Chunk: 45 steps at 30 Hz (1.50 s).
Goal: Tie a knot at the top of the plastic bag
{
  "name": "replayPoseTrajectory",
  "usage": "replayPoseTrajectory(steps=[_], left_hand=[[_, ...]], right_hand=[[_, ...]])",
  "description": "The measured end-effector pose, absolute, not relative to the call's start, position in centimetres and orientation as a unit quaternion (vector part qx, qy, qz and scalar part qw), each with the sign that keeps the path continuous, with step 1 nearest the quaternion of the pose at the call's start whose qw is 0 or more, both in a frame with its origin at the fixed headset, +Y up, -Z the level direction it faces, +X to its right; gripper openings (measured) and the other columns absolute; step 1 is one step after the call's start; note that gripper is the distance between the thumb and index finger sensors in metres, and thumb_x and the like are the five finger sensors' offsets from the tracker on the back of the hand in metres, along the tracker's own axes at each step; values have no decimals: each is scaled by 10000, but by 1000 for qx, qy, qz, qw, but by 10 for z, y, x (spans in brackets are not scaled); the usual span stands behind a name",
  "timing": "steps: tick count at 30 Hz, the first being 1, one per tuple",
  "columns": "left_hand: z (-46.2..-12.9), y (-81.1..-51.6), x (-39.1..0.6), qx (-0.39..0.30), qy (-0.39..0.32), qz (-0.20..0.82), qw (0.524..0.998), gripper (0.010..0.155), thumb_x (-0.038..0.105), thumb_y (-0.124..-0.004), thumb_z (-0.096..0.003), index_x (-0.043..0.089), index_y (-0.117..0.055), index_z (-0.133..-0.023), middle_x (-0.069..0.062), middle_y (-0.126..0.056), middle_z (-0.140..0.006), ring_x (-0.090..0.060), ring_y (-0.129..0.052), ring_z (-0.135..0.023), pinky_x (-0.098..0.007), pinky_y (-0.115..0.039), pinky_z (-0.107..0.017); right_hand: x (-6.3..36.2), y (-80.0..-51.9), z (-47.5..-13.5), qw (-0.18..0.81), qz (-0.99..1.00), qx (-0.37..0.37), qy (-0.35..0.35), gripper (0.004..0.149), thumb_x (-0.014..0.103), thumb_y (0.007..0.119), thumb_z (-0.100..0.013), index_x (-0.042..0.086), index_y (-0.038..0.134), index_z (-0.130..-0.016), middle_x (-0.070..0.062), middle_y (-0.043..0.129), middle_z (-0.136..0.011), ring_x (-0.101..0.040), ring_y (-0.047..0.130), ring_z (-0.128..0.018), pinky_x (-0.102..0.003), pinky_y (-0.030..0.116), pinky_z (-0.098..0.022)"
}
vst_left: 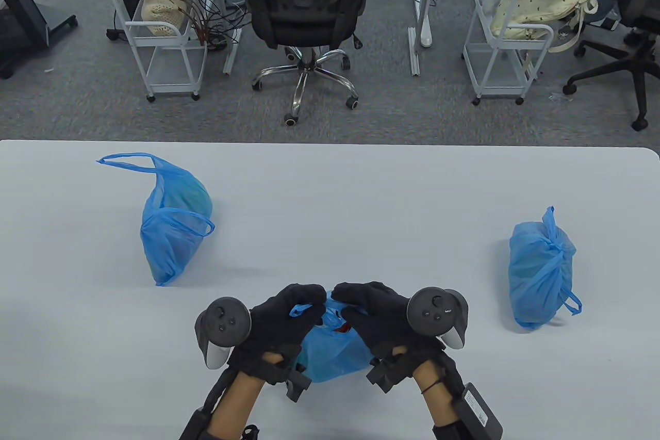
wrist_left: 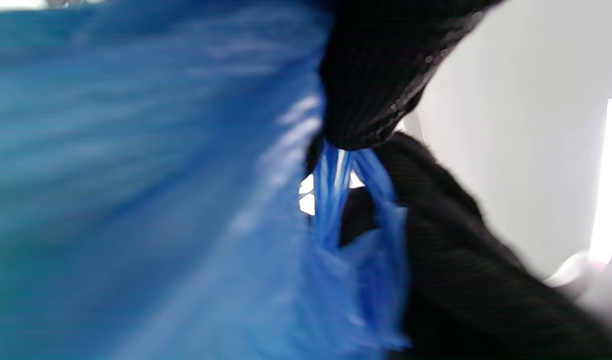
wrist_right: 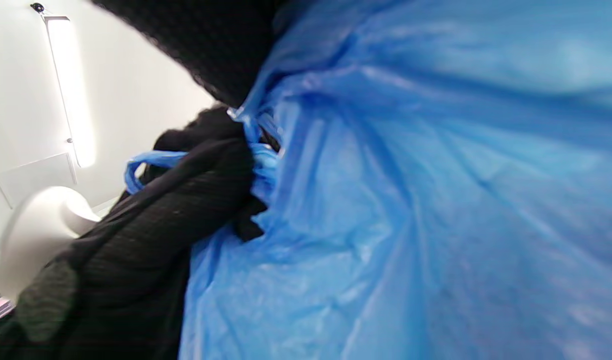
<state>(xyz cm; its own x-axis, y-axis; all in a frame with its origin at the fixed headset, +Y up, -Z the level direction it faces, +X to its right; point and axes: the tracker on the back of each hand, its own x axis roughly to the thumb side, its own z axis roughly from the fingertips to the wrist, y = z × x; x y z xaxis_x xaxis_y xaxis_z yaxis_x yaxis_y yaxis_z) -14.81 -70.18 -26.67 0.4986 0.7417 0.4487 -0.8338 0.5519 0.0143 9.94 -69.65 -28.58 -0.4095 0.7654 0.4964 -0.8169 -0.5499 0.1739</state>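
A: Going left to right, what does the table (vst_left: 330, 182) carry?

B: Far left lies an untied blue bag (vst_left: 172, 226), its handles loose. At the near edge in the middle sits the bag being tied (vst_left: 330, 355), between the two hands. To the right lies a knotted blue bag (vst_left: 541, 275).

A: And the hands?

B: The left hand (vst_left: 278, 321) pinches a blue handle loop (vst_left: 301, 309) at the bag's top. The right hand (vst_left: 374, 319) curls over the top from the other side; the right wrist view shows its fingers (wrist_right: 205, 165) gripping bunched plastic.

A: Which step is that?

B: It looks like the handles are being crossed or pulled through, with the knot not yet tightened. The next move probably calls for drawing the two handles apart, evenly, so the thin film cinches rather than tears.

A: What stays unclear?

B: The gloves hide the crossing itself, so whether a loop is formed cannot be told. Both wrist views are blurred. Something reddish (vst_left: 341, 327) shows at the bag's mouth, too small to identify.
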Motion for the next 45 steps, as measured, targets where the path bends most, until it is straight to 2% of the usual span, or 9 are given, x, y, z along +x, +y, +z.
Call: replayPoseTrajectory(steps=[5,9,19,22,26,34,37,41,45], left_hand=[[-255,-694,-138,197,-198,370,886,361,298,-920,-476,324,-863,-831,20,-987,-803,-59,-1112,-464,-425,-729,-752],[-256,-695,-139,197,-192,381,883,360,302,-918,-475,326,-864,-830,24,-991,-799,-42,-1128,-440,-388,-749,-742],[-265,-705,-146,138,-194,492,838,358,304,-896,-487,364,-853,-838,77,-963,-860,-84,-1123,-681,-423,-677,-772],[-265,-706,-146,124,-209,503,829,359,294,-891,-491,379,-854,-838,97,-961,-873,-85,-1116,-713,-417,-661,-783],[-266,-706,-144,108,-234,508,822,355,293,-890,-493,400,-858,-830,120,-961,-881,-77,-1111,-735,-411,-647,-793],[-267,-708,-141,77,-257,509,818,359,300,-866,-511,386,-859,-859,100,-961,-906,-104,-1098,-762,-427,-627,-797],[-268,-709,-141,72,-258,516,813,357,305,-856,-516,387,-865,-863,100,-962,-916,-114,-1090,-776,-432,-621,-797],[-267,-707,-140,73,-269,509,814,353,309,-857,-514,396,-868,-856,112,-965,-912,-104,-1087,-781,-426,-619,-799],[-265,-707,-136,68,-282,493,820,351,311,-856,-516,402,-869,-855,117,-966,-914,-104,-1081,-791,-431,-613,-802]], right_hand=[[97,-697,-285,466,841,272,-47,440,264,853,-464,186,807,-894,-57,981,-706,-375,934,-752,-732,597,-567],[98,-700,-286,476,837,268,-37,443,291,838,-477,179,802,-904,-56,986,-707,-377,934,-759,-730,598,-568],[104,-714,-292,527,829,186,-16,517,351,700,-544,77,676,-981,-37,1040,-619,-357,984,-715,-668,655,-552],[104,-718,-292,526,833,172,-4,546,375,699,-549,79,635,-1003,-54,1001,-694,-383,939,-760,-663,654,-554],[104,-726,-293,563,812,151,21,617,453,717,-548,73,609,-1022,-122,897,-861,-432,845,-847,-673,634,-557],[115,-717,-291,596,791,109,-81,376,354,894,-471,202,856,-812,29,1047,-623,-310,973,-743,-632,710,-531],[116,-714,-291,597,787,121,-99,385,378,897,-467,216,844,-812,21,1031,-643,-342,927,-788,-645,692,-539],[114,-718,-293,613,779,115,-59,455,443,886,-480,221,793,-866,-10,985,-738,-376,871,-838,-654,675,-547],[115,-717,-289,617,775,96,-99,371,400,929,-454,265,838,-787,46,1022,-652,-328,927,-789,-632,706,-537]])
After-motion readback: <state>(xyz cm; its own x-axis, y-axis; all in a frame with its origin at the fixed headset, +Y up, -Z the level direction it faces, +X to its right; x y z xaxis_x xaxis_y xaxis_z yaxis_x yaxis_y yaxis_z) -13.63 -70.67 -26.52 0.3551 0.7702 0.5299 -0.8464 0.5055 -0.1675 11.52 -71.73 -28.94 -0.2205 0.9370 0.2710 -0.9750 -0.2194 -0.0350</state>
